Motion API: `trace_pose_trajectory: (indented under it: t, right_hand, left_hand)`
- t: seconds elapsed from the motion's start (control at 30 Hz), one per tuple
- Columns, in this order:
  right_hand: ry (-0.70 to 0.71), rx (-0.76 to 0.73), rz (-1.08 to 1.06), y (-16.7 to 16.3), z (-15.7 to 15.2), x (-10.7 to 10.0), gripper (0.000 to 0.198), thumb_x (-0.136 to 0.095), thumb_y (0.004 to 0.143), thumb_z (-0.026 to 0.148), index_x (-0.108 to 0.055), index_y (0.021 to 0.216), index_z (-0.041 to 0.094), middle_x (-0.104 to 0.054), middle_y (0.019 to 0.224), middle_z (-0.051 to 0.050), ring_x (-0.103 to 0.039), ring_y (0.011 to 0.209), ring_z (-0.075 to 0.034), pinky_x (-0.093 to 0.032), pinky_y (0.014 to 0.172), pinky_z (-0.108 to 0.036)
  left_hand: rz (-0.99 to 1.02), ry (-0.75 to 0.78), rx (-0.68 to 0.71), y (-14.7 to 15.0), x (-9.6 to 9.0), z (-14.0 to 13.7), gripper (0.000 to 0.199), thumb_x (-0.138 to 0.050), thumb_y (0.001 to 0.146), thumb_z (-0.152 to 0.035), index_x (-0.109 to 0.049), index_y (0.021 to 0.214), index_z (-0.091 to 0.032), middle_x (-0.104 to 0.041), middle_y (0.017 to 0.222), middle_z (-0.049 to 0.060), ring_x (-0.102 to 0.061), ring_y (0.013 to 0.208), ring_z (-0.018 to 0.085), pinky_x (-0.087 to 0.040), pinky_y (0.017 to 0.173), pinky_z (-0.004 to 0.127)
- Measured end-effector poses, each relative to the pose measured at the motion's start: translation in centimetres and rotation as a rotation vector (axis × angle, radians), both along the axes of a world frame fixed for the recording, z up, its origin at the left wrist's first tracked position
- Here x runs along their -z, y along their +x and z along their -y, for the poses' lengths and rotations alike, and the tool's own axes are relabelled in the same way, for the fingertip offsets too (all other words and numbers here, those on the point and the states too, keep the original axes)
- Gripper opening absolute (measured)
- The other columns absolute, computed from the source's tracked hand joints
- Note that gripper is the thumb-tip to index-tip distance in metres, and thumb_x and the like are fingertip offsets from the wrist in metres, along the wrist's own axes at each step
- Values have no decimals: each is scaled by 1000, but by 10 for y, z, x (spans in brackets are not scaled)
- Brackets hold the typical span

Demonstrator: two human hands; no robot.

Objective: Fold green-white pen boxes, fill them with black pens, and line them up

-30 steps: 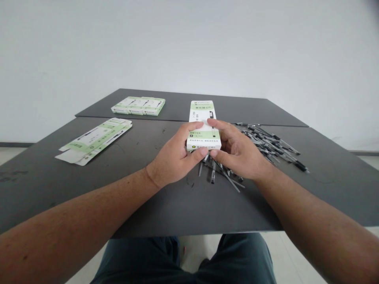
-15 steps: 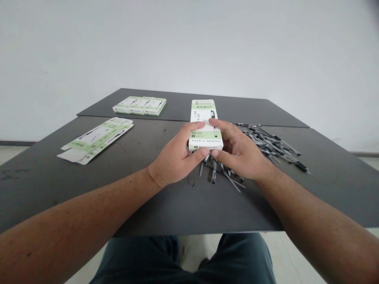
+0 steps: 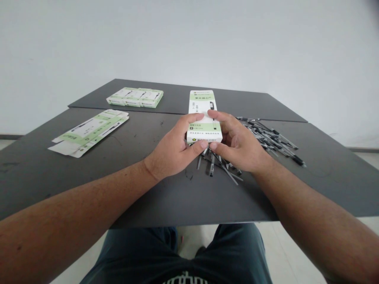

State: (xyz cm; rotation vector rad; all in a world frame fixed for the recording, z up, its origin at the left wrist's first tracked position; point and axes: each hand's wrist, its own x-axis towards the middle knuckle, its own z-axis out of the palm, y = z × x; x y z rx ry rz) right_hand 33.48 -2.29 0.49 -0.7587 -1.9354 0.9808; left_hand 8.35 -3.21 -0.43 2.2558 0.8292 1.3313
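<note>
A white and green pen box is held between both hands above the middle of the table, its near end flap closed. My left hand grips its left side, index finger on top and thumb at the near end. On the opposite side my right hand holds it the same way, its thumb tip close to the left one. Below and behind the box lie loose pens and thin refills, partly hidden by the hands.
To the right spreads a pile of black and clear pens. A flattened pen carton lies at the left. Three closed pen boxes sit side by side at the back left of the dark table, which has a seam across it.
The whole scene has shifted slightly upward in view. Both hands keep the same hold on the box, with the thumbs moved slightly along its near end.
</note>
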Motion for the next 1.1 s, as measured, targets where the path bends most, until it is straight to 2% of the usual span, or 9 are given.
trace_pose_trajectory:
  t: [0.13,0.27,0.5,0.73,0.9,1.1]
  right_hand:
    - [-6,-39,-52,-2,1,-2,78,-87,104,57,-49,168,35,-80,129,-8,-79,113,-31,-68,97,-49]
    - [-6,-70,-73,-3,1,-4,76,-87,105,50,-49,168,33,-81,133,-9,-80,119,-31,-67,104,-51]
    - [37,-63,-65,-2,-1,-3,76,-85,106,56,-50,169,32,-76,150,-12,-79,125,-31,-66,109,-51]
    - [47,-51,-82,-3,-2,0,73,-86,106,56,-54,166,31,-79,141,-11,-79,121,-30,-66,105,-49]
    - [47,3,-55,-3,-3,5,68,-84,107,56,-57,165,33,-79,126,-8,-76,109,-28,-66,96,-48]
    - [17,-27,-77,-2,-4,5,68,-83,108,55,-57,166,31,-79,134,-10,-78,110,-28,-67,101,-49]
  left_hand:
    - [5,-16,-7,0,1,-1,65,-76,111,-55,-55,162,-21,-69,162,18,-75,138,34,-62,122,49]
    - [-1,-27,-23,-1,1,-2,69,-80,107,-53,-55,163,-22,-70,159,17,-76,134,34,-65,115,47]
    - [-14,23,-23,-2,1,-3,65,-77,110,-53,-56,162,-19,-72,156,18,-76,136,34,-66,111,45]
    - [1,36,-35,-1,0,-1,61,-77,110,-55,-62,158,-21,-74,156,17,-75,139,35,-66,113,47]
    - [29,-6,-51,1,1,-1,57,-77,109,-54,-66,155,-21,-76,155,16,-75,140,36,-67,114,50]
    - [82,-51,21,1,4,-4,56,-74,113,-54,-65,157,-21,-74,159,18,-76,140,35,-67,117,50]
